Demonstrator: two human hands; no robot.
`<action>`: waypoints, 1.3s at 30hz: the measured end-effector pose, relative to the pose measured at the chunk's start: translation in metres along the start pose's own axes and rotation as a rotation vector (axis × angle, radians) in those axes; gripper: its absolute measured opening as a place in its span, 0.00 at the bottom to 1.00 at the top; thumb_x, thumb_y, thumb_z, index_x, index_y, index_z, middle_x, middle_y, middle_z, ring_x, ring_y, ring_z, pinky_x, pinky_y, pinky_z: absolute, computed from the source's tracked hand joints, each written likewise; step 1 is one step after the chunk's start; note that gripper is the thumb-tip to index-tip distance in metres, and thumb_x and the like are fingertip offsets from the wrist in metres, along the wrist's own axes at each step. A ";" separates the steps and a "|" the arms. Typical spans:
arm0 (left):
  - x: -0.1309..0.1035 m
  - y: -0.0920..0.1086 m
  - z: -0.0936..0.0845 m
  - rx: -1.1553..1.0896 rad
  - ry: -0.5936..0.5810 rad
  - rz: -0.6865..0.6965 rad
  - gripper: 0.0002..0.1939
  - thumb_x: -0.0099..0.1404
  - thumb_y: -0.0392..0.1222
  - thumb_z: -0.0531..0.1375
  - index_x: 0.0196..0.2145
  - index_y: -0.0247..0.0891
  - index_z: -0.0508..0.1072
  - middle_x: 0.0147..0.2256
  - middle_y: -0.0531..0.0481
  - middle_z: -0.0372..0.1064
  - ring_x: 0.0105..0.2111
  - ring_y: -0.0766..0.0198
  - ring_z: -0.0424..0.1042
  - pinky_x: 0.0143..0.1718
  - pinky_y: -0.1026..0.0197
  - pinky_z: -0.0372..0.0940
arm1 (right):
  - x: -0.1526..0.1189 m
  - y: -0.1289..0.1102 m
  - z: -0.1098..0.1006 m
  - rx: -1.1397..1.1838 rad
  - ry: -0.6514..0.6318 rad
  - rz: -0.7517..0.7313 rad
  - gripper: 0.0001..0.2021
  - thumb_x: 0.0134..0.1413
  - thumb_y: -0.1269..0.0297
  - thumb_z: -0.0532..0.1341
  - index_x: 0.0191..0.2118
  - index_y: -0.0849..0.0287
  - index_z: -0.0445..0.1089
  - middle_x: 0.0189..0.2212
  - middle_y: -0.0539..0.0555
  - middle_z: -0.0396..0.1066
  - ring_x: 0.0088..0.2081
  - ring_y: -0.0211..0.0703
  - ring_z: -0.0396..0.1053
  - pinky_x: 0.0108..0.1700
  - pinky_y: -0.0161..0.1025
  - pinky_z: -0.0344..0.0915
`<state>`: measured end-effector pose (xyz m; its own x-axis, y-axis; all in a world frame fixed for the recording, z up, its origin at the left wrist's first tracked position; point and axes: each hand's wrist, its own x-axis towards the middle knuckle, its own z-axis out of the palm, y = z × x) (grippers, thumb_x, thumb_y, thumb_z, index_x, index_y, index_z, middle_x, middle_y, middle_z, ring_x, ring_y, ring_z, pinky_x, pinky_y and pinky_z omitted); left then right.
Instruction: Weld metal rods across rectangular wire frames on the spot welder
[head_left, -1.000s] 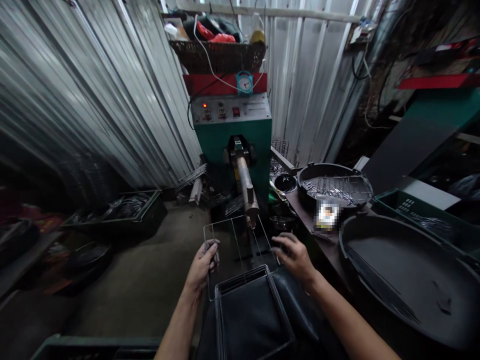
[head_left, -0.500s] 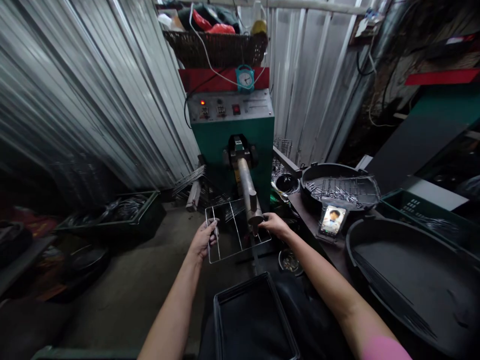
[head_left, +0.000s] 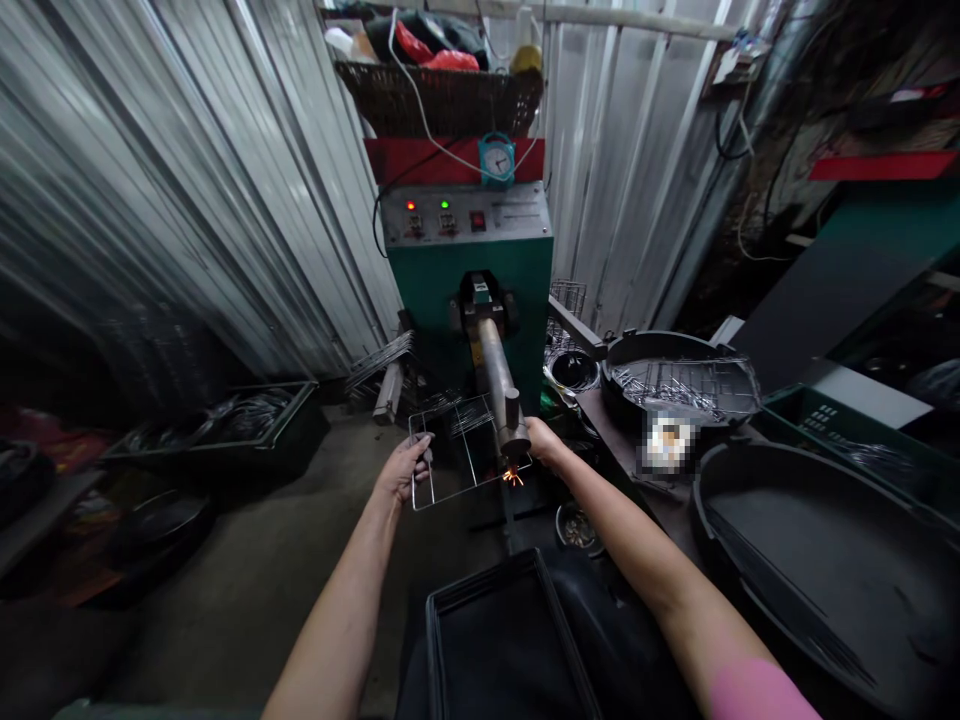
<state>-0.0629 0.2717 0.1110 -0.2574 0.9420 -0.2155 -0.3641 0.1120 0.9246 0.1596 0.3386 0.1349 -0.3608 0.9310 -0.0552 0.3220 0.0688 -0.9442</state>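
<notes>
My left hand (head_left: 405, 468) is closed around the left end of a rectangular wire frame (head_left: 453, 492) with thin cross wires. At the frame's right end is my right hand (head_left: 546, 442), fingers curled at the wire and partly hidden behind the electrode arm. The spot welder (head_left: 469, 262) is a green cabinet with a grey metal arm (head_left: 496, 365) reaching toward me. Orange sparks (head_left: 513, 477) fly right under the arm's tip, where the frame's right part passes. On my lap lies a stack of dark rectangular frames (head_left: 433, 640).
Round black trays (head_left: 814, 520) stand on the right, one with loose metal pieces. A lit phone (head_left: 669, 443) leans beside them. A green crate (head_left: 315, 410) of wire parts sits on the left floor. Below the arm is a small bowl (head_left: 577, 525).
Sparks have appeared under the electrode tip, and a green lamp has lit on the panel. The wire frame and both hands have shifted slightly up and left.
</notes>
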 end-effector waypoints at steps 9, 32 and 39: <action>-0.028 -0.001 0.004 0.042 -0.066 0.088 0.18 0.47 0.48 0.61 0.34 0.38 0.63 0.14 0.62 0.55 0.09 0.78 0.47 0.10 0.74 0.43 | -0.023 -0.002 -0.016 0.055 -0.082 -0.027 0.10 0.37 0.61 0.61 0.24 0.66 0.68 0.14 0.44 0.57 0.17 0.28 0.51 0.19 0.27 0.48; -0.025 -0.099 -0.016 0.709 0.193 0.071 0.12 0.48 0.46 0.58 0.29 0.35 0.68 0.32 0.41 0.70 0.38 0.55 0.67 0.39 0.58 0.59 | -0.223 0.132 -0.036 0.135 0.227 0.082 0.18 0.55 0.53 0.46 0.45 0.56 0.62 0.33 0.55 0.69 0.37 0.49 0.68 0.36 0.42 0.65; -0.127 -0.116 -0.071 0.939 0.082 -0.100 0.17 0.50 0.52 0.55 0.32 0.37 0.72 0.34 0.45 0.72 0.37 0.57 0.68 0.38 0.60 0.59 | -0.236 0.134 -0.019 -0.020 0.225 0.081 0.18 0.47 0.51 0.55 0.36 0.61 0.68 0.34 0.56 0.68 0.31 0.41 0.66 0.35 0.37 0.63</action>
<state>-0.0519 0.1163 0.0089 -0.3391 0.8932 -0.2954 0.4719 0.4332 0.7679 0.3045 0.1350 0.0280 -0.1298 0.9900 -0.0544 0.3604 -0.0040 -0.9328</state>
